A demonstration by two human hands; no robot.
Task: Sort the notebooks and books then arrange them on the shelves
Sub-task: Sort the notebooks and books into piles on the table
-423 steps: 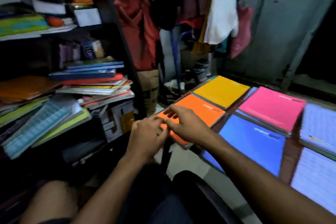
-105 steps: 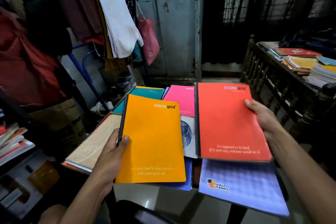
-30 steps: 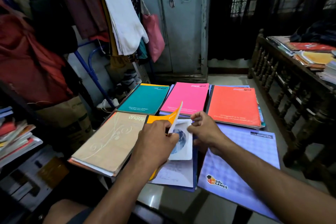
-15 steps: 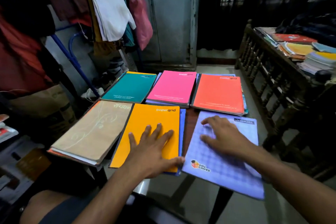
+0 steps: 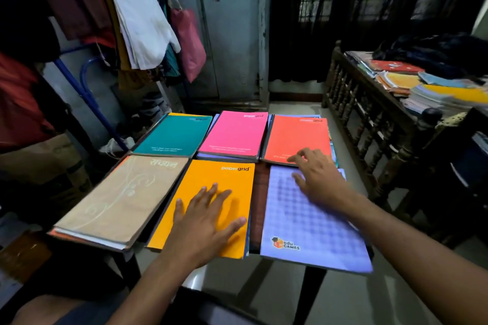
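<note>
Six piles of notebooks lie in two rows on a small table. The near row holds a beige book, an orange notebook and a lilac edu GAMES notebook. Behind them lie a teal notebook, a pink notebook and a red-orange notebook. My left hand lies flat on the orange notebook with fingers spread. My right hand rests on the lilac notebook, its fingertips reaching the near edge of the red-orange one.
A clothes rack with hanging garments stands at the left. A grey metal cupboard is behind the table. A wooden railed bench at the right carries more stacked books. A strip of bare table shows between the piles.
My right hand has slid forward across the lilac notebook to the red-orange one. My left hand stays flat on the orange notebook.
</note>
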